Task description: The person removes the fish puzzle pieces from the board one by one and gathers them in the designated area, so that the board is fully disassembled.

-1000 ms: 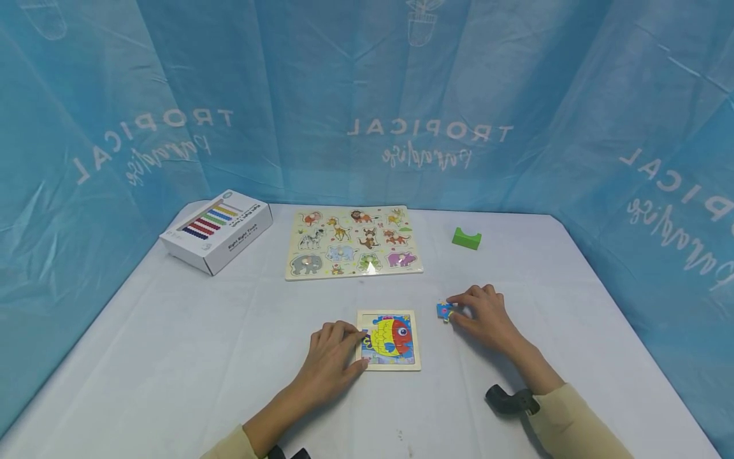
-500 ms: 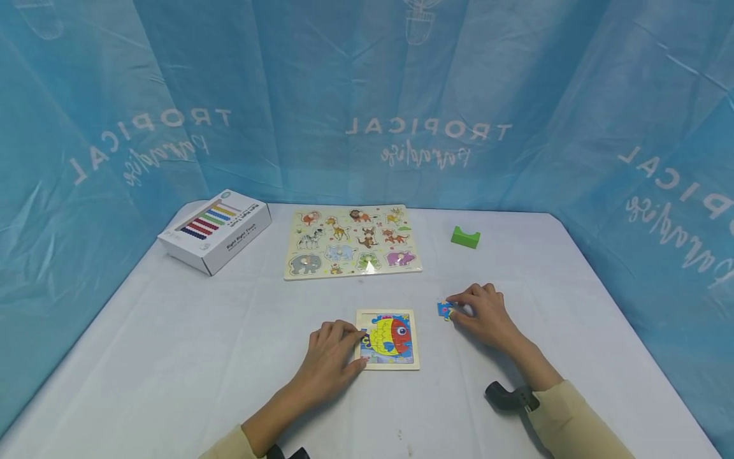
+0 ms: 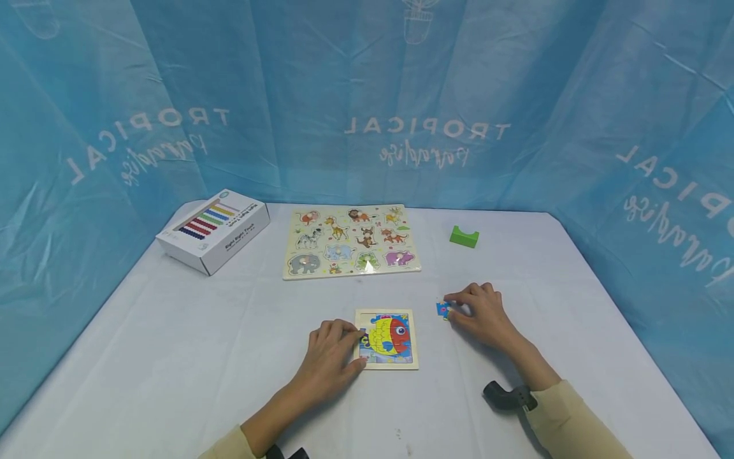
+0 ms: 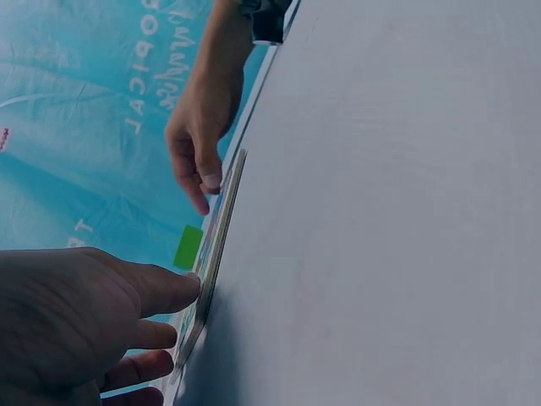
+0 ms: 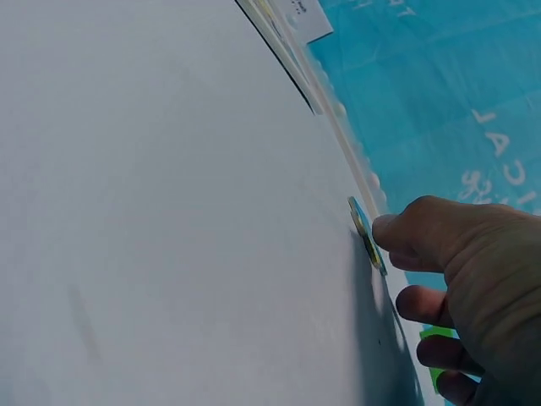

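A small jigsaw puzzle (image 3: 404, 366) of a yellow and red fish lies in a pale wooden frame near the middle of the table. My left hand (image 3: 329, 357) rests at its left side, index fingertip over the tail and thumb by the lower left corner. In the left wrist view that thumb (image 4: 173, 290) touches the frame's edge. To the right of the frame, my right hand (image 3: 483, 317) pinches a blue puzzle piece (image 3: 443, 310) between thumb and index finger. The right wrist view has this piece (image 5: 366, 237) edge-on, low over the cloth; the fingers partly cover it.
Behind the frame lies a wooden animal peg puzzle (image 3: 352, 242). A white box (image 3: 215, 231) with a picture of coloured rows stands at the back left, and a green notched block (image 3: 464, 237) at the back right. Blue curtains (image 3: 367, 95) surround the white-covered table (image 3: 189, 338).
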Demonstrator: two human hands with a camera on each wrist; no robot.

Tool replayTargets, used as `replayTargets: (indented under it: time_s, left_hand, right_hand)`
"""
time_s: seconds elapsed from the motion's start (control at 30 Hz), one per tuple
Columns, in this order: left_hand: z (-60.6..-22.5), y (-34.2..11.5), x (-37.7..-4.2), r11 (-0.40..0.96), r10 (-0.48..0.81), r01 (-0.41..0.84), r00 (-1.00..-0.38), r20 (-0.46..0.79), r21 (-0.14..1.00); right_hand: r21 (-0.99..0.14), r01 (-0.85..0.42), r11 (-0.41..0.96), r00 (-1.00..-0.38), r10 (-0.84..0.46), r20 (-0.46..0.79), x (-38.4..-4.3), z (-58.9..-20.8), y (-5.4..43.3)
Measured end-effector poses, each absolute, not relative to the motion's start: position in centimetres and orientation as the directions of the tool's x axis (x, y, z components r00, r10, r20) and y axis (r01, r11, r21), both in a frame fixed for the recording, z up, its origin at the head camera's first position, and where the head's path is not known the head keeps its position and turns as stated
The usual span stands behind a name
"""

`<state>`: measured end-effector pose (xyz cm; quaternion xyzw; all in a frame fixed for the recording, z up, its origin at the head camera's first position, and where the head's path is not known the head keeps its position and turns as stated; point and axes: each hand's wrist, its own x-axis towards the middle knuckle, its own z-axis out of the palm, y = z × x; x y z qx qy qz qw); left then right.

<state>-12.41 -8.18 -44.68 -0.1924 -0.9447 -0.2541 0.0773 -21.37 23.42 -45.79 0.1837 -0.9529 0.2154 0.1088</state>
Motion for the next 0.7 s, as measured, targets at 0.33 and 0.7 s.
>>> replayTargets:
  time_s: [0.33,0.7]
  left_hand:
    - [-44.7,-7.3,-12.4,0.776,0.340,0.418,-0.908,0.245,0.473]
    - [-45.0,-6.4,-12.4,0.771,0.344,0.426,-0.904,0.254,0.474]
  right_hand:
    - [-0.380,-0.419,0.825,-0.902,-0.330,0.277,-21.1,-45.0,20.9]
    - [-0.379,-0.503,0.776,-0.861,-0.414,0.295,-21.2,-45.1,17.8]
